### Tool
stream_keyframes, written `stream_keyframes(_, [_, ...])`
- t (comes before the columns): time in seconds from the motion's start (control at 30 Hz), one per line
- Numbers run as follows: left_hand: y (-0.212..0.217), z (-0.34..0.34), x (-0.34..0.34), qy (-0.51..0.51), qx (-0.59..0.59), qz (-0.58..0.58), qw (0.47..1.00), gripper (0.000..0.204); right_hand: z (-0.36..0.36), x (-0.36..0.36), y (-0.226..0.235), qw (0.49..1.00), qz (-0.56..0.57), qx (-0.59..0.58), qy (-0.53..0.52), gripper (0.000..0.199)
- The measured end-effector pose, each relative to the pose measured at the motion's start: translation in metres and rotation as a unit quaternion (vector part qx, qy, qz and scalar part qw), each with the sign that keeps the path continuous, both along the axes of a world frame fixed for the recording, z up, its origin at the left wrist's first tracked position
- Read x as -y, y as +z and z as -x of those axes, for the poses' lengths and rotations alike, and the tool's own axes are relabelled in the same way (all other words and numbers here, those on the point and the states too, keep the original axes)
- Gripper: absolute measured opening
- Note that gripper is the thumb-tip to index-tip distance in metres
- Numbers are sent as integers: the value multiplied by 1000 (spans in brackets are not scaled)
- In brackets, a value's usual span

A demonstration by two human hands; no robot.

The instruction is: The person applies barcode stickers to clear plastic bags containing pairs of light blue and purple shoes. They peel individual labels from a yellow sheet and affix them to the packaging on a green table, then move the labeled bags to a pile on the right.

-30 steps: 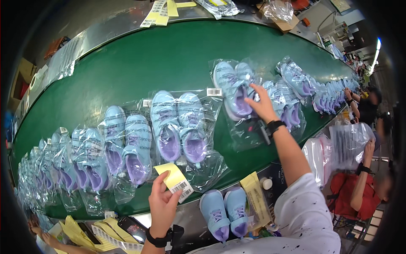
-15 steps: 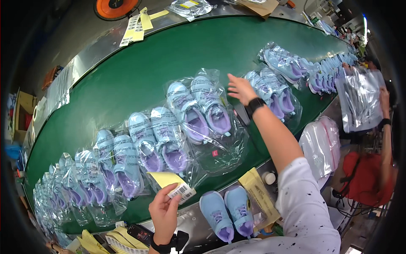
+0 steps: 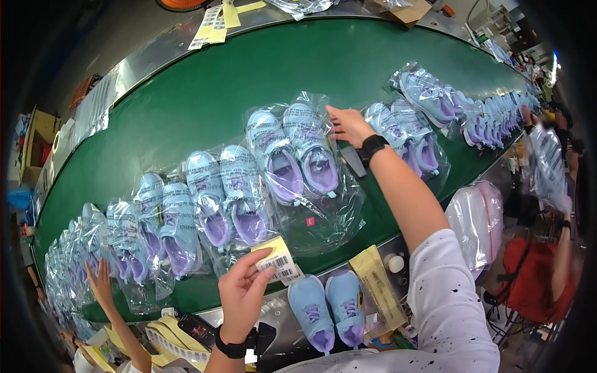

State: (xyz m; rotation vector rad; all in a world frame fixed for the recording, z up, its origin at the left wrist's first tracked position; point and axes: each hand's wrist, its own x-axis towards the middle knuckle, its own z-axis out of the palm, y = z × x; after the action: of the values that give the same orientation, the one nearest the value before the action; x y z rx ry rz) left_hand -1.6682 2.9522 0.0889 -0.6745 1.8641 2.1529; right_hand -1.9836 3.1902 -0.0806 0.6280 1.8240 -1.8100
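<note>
My left hand point(image 3: 241, 297) pinches a sheet of barcode stickers on yellow backing point(image 3: 278, 259), held over the near belt edge. My right hand point(image 3: 351, 127) has its fingers stretched out at the right edge of a clear plastic bag holding a pair of light blue and lilac shoes point(image 3: 286, 152). Whether the fingertips press on the film is hard to tell. A dark grey flat object point(image 3: 353, 161) lies beneath my right wrist. Left of that bag is another bagged pair of shoes point(image 3: 227, 186). An unbagged pair of shoes point(image 3: 328, 311) stands on the metal ledge near me.
Bagged shoes line the green belt point(image 3: 205, 105) on both sides. A co-worker's hand point(image 3: 99, 283) reaches in at left; another person handles a clear bag point(image 3: 546, 165) at right. On the ledge lie a yellow packet point(image 3: 378, 289), a phone point(image 3: 200, 329) and sticker sheets point(image 3: 177, 345).
My right hand has moved slightly left and down to the bag's edge. The sticker sheet in my left hand has shifted up and right. A co-worker's hand has appeared at lower left.
</note>
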Motion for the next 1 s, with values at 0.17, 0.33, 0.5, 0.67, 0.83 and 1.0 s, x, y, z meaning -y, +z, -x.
stream_keyframes(0.17, [-2, 9, -6, 19, -4, -4, 1000, 30, 15, -15, -19, 995, -24, -98, 11, 11])
stream_keyframes(0.33, [-7, 14, -4, 43, -26, -28, 998, 29, -8, -65, 33, 886, -295, -356, -30, 11])
stream_keyframes(0.5, [-14, 11, -6, 54, -23, -22, 998, 28, -136, 43, 139, 862, -47, -413, 289, 14])
stream_keyframes(0.67, [-11, 19, -12, 46, -33, -35, 998, 27, -182, 61, 147, 853, 30, -372, 365, 13])
stream_keyframes(0.83, [-10, 18, -17, 64, -33, -12, 997, 24, -198, 59, 144, 862, 9, -394, 320, 11])
stream_keyframes(1.0, [-16, 17, -21, 47, -25, -7, 999, 26, -201, 58, 137, 883, 15, -358, 304, 11])
